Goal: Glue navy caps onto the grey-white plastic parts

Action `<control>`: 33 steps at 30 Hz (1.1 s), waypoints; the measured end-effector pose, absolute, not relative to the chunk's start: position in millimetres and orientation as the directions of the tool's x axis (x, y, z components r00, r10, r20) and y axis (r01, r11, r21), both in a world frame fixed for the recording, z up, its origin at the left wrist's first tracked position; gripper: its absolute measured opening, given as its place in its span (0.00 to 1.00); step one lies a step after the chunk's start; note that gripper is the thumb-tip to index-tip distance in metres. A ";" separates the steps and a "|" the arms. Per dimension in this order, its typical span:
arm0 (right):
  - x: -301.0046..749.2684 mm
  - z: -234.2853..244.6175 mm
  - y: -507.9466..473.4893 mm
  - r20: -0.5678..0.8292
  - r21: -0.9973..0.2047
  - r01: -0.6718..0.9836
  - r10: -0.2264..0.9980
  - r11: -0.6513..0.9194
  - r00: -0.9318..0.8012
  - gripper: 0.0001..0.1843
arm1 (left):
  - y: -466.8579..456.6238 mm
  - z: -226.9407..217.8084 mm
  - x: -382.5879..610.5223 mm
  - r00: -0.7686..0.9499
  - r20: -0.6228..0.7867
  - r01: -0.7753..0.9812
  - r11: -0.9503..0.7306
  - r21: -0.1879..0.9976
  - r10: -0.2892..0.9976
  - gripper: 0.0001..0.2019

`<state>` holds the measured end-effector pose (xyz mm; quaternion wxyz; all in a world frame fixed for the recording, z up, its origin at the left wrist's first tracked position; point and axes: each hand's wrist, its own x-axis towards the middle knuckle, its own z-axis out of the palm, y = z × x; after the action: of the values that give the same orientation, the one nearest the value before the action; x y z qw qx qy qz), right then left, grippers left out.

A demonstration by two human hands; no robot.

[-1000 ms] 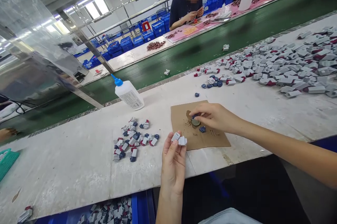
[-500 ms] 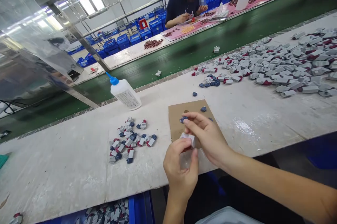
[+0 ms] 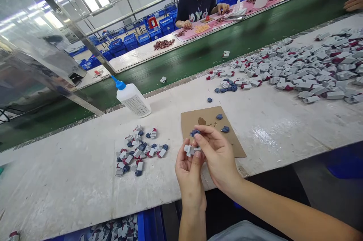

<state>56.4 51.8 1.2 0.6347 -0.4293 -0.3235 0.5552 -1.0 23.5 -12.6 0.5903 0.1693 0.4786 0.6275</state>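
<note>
My left hand point(image 3: 190, 169) pinches a small light-grey plastic part point(image 3: 189, 150) between thumb and fingers. Just above it, my right hand point(image 3: 217, 154) grips a small dark-blue plastic piece point(image 3: 194, 133) with thumb and forefinger. The two parts are close together but look apart. Under and beyond my hands lies a brown cardboard sheet point(image 3: 188, 118) with a dark wet stain point(image 3: 201, 121). On the sheet rest two more dark-blue pieces, one near its far edge point(image 3: 219, 116) and another point(image 3: 225, 129) closer to my right hand.
A white squeeze bottle with blue tip point(image 3: 133, 99) stands left, behind a cluster of joined parts point(image 3: 138, 152). A large heap of grey parts point(image 3: 306, 67) covers the right. A green conveyor point(image 3: 193, 59) runs behind; co-workers point(image 3: 195, 3) sit across it. Below is a blue bin point(image 3: 146, 226).
My left hand has turned the grey part, so another side shows. My right hand has lowered slightly with the blue piece. Parts on the conveyor shifted left, and another person's hand appeared far right.
</note>
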 end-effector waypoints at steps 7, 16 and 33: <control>118.5 -1.4 87.0 0.091 -0.995 0.051 0.995 0.089 0.039 0.11 | 22.8 -21.5 -20.0 -0.313 -0.388 -0.497 0.198 0.845 0.867 0.17; 156.6 -13.6 110.7 0.067 -0.804 0.554 0.959 0.216 -0.276 0.13 | 25.0 -30.8 -16.1 -0.340 -0.354 -0.428 0.191 0.883 0.871 0.17; 143.4 -7.2 100.8 0.327 -0.464 0.657 0.804 0.594 -0.496 0.09 | 23.5 -25.9 -19.7 -0.308 -0.314 -0.481 0.138 0.866 0.898 0.10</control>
<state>143.4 100.8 -7.2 0.2618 -0.4282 -0.8535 0.1403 -19.7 23.5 -25.9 0.5523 0.2030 0.5139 0.6243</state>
